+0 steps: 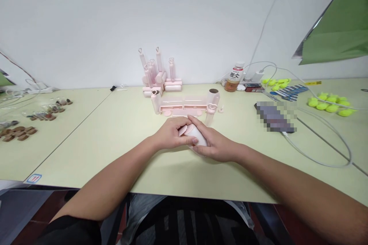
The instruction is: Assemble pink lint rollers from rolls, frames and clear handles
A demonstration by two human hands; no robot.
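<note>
Above the table's front half, my left hand (pixel 170 134) and my right hand (pixel 218 144) meet around a white lint roller roll (pixel 200 138). My left fingers and thumb are closed on its left end, beside pale pink round pieces (pixel 184 130). My right hand wraps the other side, and the fingers hide part of it. Just beyond lie open pink lint roller cases (pixel 171 108) with clear covers. Rolls with brown cores (pixel 213 92) stand upright at both ends of these cases. A clear pink handle piece with a heart-shaped loop (pixel 211 111) stands near my right fingers.
Assembled pink lint rollers (pixel 173 85) are grouped against the wall. To the right are a drink bottle (pixel 234 78), a phone (pixel 274 116) with a looping white cable (pixel 324 165), and yellow-green items (pixel 330 103). Brown round pieces (pixel 18 133) lie far left.
</note>
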